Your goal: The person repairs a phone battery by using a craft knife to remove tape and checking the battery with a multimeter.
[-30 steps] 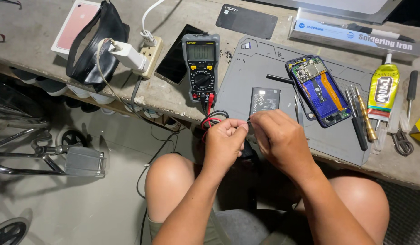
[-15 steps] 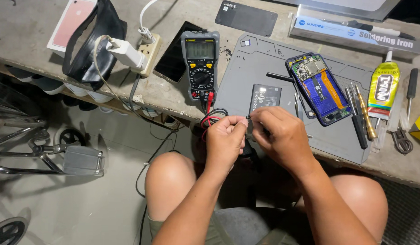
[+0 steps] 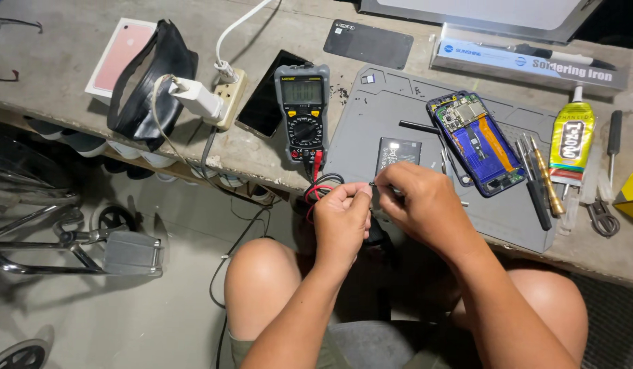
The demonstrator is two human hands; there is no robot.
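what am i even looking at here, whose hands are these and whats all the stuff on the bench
This is a single view from a camera worn on a person's head, looking down at their own two bare hands and knees. No machine is involved.

The left hand and right hand meet at the bench edge, pinching something small between the fingertips; it is too small to identify. Red and black test leads run from there up to a grey and yellow multimeter.

On the grey work mat lie a flat black battery and an opened phone with its insides showing. To the right are screwdrivers and a yellow glue tube. To the left sit a power strip with a white charger and a pink box.
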